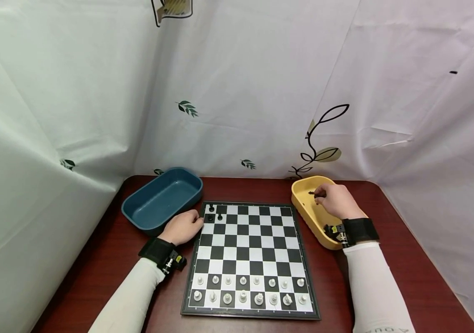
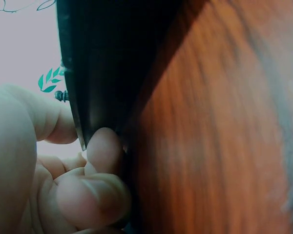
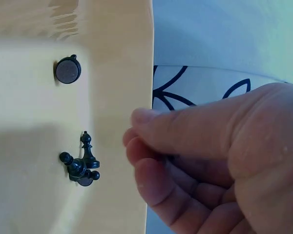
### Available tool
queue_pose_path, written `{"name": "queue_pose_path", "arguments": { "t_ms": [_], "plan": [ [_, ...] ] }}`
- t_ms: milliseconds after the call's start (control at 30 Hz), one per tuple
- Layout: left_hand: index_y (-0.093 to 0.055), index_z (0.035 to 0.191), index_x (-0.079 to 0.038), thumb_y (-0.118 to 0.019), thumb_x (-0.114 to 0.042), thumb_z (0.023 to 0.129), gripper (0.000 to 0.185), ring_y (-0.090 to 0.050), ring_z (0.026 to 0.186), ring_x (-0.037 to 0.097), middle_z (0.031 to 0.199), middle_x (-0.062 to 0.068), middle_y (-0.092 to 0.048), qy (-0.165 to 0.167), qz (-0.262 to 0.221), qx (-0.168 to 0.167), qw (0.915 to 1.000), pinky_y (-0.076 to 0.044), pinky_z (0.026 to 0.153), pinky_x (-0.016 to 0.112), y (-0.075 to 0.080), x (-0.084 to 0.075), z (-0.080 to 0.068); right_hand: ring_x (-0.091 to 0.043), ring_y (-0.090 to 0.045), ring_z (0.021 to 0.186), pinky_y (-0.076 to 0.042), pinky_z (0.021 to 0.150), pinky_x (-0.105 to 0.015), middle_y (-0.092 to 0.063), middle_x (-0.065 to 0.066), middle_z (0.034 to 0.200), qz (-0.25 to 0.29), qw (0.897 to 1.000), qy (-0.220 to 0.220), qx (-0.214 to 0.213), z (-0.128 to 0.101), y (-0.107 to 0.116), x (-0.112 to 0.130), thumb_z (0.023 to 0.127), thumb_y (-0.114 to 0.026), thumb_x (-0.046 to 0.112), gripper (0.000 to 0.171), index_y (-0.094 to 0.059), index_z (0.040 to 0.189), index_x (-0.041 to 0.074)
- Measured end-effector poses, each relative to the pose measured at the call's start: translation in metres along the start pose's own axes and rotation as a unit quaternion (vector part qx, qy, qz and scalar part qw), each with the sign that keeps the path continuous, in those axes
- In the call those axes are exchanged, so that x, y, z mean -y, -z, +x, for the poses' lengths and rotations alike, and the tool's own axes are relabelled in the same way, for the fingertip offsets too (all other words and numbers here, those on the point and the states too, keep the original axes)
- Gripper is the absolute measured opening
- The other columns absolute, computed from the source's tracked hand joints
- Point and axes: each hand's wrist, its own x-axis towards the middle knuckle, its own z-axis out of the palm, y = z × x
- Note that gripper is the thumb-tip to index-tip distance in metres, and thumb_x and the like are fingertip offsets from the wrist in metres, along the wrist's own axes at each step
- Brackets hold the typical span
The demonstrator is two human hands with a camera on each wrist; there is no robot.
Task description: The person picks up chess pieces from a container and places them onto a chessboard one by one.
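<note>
Piece in right fingers (image 3: 151, 146) hidden

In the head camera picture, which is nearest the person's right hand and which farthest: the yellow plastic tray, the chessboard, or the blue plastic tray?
From the right hand, nearest first:
1. Yellow plastic tray: the hand reaches into it, at the table's right.
2. Black-and-white chessboard: just left of that tray, in the middle.
3. Dark blue plastic tray: far left, beyond the board.

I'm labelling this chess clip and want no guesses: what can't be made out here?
- Right hand: the head view shows a dark bit at its fingertips over the yellow tray; the right wrist view's curled fingers hide any grip.
- Black pieces: too small to type.
- Board edge: blurred in the left wrist view, the left hand covering part.
</note>
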Motion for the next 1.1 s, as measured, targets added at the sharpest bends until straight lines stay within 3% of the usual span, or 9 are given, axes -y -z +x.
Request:
{"name": "queue_pose_path", "arguments": {
  "t_ms": [400, 800, 1100],
  "plan": [
    [-0.059, 0.084, -0.015, -0.057, -0.031, 0.111, 0.031, -0.050, 0.063, 0.022, 0.074, 0.005, -0.052, -0.004, -0.002, -0.001, 1.0000, -0.039, 0.065, 0.037, -0.001, 0.003, -0.001, -0.035, -0.075, 0.090, -0.056, 0.085, -0.057, -0.081, -0.013, 0.100, -0.024, 0.998, 0.028, -0.042, 0.001, -0.001, 0.008, 0.096, -0.081, 0.012, 0.016, -0.084, 0.109, 0.003],
    [-0.059, 0.085, -0.015, -0.057, -0.031, 0.111, 0.031, -0.051, 0.064, 0.022, 0.074, 0.004, -0.052, -0.003, 0.003, 0.000, 1.0000, -0.039, 0.066, 0.038, -0.002, 0.002, -0.002, -0.038, -0.074, 0.101, -0.056, 0.090, -0.060, -0.080, -0.015, 0.109, -0.026, 0.998, 0.034, -0.040, -0.001, 0.003, 0.025, 0.101, -0.081, 0.018, 0.020, -0.083, 0.115, 0.004],
    [-0.058, 0.084, -0.015, -0.058, -0.032, 0.111, 0.031, -0.050, 0.064, 0.022, 0.074, 0.004, -0.051, -0.006, 0.002, 0.000, 1.0000, -0.039, 0.066, 0.038, -0.001, 0.002, -0.001, -0.028, -0.069, 0.089, -0.054, 0.079, -0.050, -0.074, -0.009, 0.100, -0.026, 0.997, 0.055, -0.057, -0.005, 0.008, 0.046, 0.102, -0.080, 0.019, 0.014, -0.083, 0.108, 0.006]
  ]
}}
